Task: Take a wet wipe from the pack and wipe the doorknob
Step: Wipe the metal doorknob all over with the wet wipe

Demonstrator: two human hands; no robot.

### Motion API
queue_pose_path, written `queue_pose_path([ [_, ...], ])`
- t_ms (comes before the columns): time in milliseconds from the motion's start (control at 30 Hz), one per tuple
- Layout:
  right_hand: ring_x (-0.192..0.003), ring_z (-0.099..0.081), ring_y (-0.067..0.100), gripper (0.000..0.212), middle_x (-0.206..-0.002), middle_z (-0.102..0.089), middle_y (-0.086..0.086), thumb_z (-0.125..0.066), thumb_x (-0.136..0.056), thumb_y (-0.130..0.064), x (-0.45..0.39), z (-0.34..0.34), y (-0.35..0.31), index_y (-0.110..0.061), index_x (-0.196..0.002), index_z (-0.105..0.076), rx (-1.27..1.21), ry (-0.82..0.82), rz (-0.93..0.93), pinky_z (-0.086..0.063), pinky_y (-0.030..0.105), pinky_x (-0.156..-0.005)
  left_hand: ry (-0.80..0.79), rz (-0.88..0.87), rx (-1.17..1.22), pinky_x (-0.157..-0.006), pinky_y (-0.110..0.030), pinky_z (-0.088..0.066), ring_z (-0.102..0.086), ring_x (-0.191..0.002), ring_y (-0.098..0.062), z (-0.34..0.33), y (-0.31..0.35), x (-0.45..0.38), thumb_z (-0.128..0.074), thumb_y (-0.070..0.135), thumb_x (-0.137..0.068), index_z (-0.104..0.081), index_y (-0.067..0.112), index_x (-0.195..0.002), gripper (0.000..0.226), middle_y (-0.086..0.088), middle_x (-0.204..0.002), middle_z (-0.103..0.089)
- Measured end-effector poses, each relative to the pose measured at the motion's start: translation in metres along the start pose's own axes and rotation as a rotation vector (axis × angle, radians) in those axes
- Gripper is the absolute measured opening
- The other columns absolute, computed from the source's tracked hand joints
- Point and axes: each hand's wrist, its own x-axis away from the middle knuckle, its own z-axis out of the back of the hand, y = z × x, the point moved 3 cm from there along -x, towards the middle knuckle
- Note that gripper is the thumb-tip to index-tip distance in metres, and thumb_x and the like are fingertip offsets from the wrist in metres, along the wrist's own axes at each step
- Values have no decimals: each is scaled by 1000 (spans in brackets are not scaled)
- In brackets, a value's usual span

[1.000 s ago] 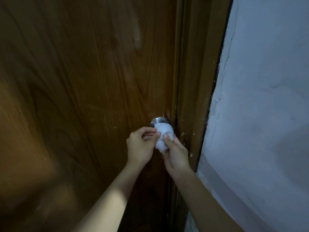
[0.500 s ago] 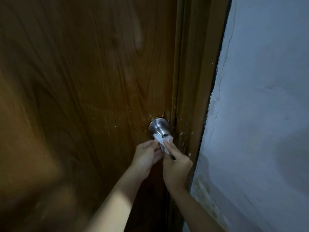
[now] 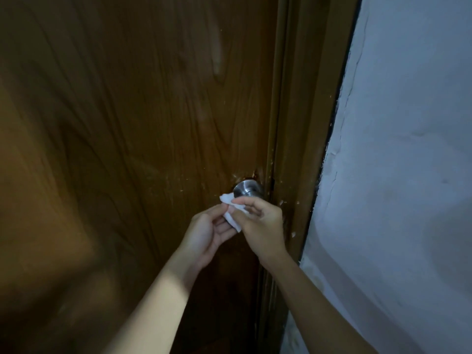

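Observation:
A round steel doorknob [image 3: 247, 189] sticks out of the brown wooden door near its right edge. Just below and in front of it I hold a crumpled white wet wipe [image 3: 232, 210] between both hands. My right hand [image 3: 260, 225] pinches the wipe from above with thumb and fingers, right under the knob. My left hand [image 3: 207, 233] is turned palm up beneath the wipe, its fingertips touching it. The wipe's upper corner lies against the knob's lower left side. No pack of wipes is in view.
The wooden door [image 3: 127, 149] fills the left and middle of the view. Its frame [image 3: 306, 123] runs down just right of the knob. A pale, cracked wall [image 3: 408, 175] takes up the right side.
The wipe covered the knob a second ago. Both hands have since dropped below it, baring the knob, and my left hand has turned palm up under the wipe.

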Motion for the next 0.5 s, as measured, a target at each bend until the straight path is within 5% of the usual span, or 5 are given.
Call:
queue_pose_path([
  [300, -70, -71, 17, 15, -89, -70, 9, -56, -87, -5, -7, -4, -3, -7, -97, -67, -251, 101, -139, -58, 25, -60, 188, -4, 112, -77, -31, -54, -65, -99, -22, 39, 9, 7, -41, 15, -95, -49, 2, -126, 35, -20, -116, -64],
  [500, -73, -70, 23, 19, -89, -67, 15, -48, -89, 1, 0, -3, 0, -1, -97, -65, -323, -4, -263, -58, 27, -64, 298, 83, -109, -65, -28, -51, -66, -85, -20, 44, 2, 14, -46, 13, -93, -55, 5, -118, 27, -10, -93, -68],
])
